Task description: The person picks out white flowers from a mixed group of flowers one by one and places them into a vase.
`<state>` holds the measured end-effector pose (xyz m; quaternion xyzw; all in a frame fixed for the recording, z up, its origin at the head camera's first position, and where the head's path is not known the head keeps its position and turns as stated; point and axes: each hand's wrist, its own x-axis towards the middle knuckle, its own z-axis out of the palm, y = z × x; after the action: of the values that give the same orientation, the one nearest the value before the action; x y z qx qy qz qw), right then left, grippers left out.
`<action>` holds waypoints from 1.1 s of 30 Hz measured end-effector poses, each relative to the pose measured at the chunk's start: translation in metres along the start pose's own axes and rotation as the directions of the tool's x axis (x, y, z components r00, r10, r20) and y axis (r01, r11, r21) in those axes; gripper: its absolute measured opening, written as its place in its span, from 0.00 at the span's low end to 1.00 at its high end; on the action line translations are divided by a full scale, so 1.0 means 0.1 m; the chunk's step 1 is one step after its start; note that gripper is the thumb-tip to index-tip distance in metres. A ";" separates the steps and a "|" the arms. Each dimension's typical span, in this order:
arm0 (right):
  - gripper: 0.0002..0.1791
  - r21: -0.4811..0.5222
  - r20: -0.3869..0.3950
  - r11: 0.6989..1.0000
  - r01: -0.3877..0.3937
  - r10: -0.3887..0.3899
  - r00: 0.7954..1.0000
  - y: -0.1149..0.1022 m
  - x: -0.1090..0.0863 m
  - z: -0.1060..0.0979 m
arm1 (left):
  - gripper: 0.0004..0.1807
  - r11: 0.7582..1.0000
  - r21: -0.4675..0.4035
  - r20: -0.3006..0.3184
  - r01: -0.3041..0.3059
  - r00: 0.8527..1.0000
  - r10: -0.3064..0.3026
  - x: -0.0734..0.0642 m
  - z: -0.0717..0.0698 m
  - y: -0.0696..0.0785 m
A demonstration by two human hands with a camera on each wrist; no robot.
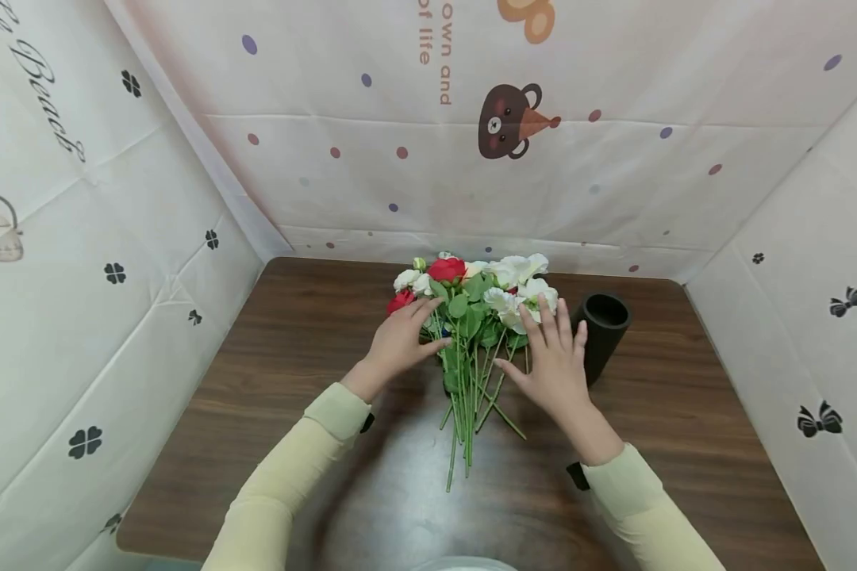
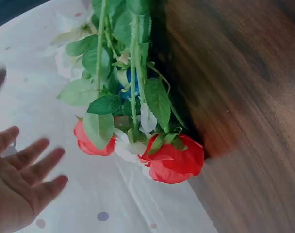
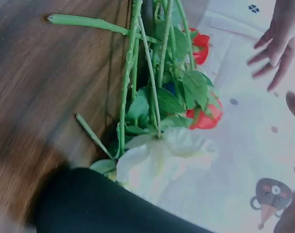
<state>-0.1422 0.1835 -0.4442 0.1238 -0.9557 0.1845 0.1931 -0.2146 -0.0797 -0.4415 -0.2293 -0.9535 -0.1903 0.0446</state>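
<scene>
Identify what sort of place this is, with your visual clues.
Probably a makeshift tabletop workspace: a wood-grain table bordered by printed sheets, with flowers and a black cylinder on it.

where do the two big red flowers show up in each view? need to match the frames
Head: red flowers near picture centre, in the left part of the bunch.
Left wrist: just below centre, side by side, one either side of the midline.
Right wrist: upper half, right of centre, one above the other.
Shared landmark: brown tabletop, at the right in the left wrist view, at the left in the right wrist view.
</scene>
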 end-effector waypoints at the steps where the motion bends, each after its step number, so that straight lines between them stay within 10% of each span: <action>1: 0.50 0.009 -0.072 1.000 0.014 -0.013 0.997 0.01 -0.04 -0.01 | 0.38 0.999 -0.040 -0.013 0.013 1.000 -0.013 0.00 -0.01 0.00; 4: 0.49 0.055 -0.298 0.997 0.046 -0.027 0.954 0.07 -0.14 -0.01 | 0.27 0.983 -0.174 -0.038 0.062 0.997 -0.070 0.00 -0.03 -0.02; 7: 0.51 0.140 -0.495 0.989 0.053 0.024 0.869 0.17 -0.20 0.03 | 0.20 0.946 -0.305 -0.046 0.110 0.991 -0.130 0.01 -0.01 -0.07; 11: 0.56 0.297 -0.612 0.953 0.061 0.141 0.778 0.38 -0.25 0.06 | 0.18 0.878 -0.443 -0.003 0.183 0.979 -0.205 0.02 0.05 -0.15; 18: 0.70 0.418 -0.488 0.906 -0.074 0.292 0.823 0.75 -0.27 0.11 | 0.20 0.728 -0.604 0.122 0.323 0.941 -0.316 0.13 0.29 -0.27; 25: 0.69 0.619 -0.280 0.745 -0.247 0.504 0.817 0.85 -0.22 0.18 | 0.20 0.487 -0.714 0.281 0.503 0.843 -0.459 0.29 0.50 -0.31; 29: 0.67 0.719 -0.230 0.645 -0.257 0.570 0.789 0.83 -0.13 0.19 | 0.20 0.421 -0.726 0.316 0.543 0.808 -0.498 0.35 0.53 -0.31; 33: 0.67 0.747 -0.226 0.616 -0.250 0.589 0.776 0.83 -0.08 0.20 | 0.19 0.389 -0.729 0.335 0.563 0.789 -0.515 0.40 0.56 -0.32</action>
<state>-0.1666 0.2512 -0.4900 -0.0954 -0.7476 0.5852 0.2992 -0.2647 -0.0676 -0.4972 0.0924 -0.7843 -0.5940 -0.1532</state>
